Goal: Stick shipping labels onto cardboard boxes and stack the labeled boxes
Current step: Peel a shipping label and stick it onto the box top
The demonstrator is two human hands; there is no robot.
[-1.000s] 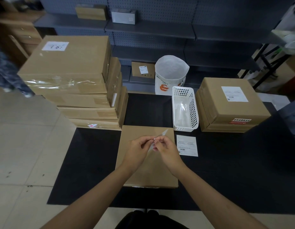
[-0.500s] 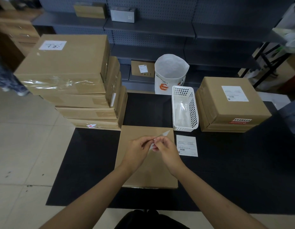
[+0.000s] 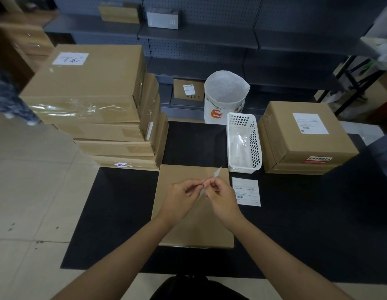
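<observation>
shipping label (image 3: 210,182), thin and glossy, pinched between fingers of left hand (image 3: 181,194) and right hand (image 3: 221,194) above flat cardboard box (image 3: 194,221) on the matte black desk (image 3: 307,224).

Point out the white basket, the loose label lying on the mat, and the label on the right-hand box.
white basket (image 3: 256,146), head view, on its perforated right wall.
loose label (image 3: 246,191), head view, on the middle of the sheet.
label on the right-hand box (image 3: 309,123), head view, on the middle of the sticker.
</observation>
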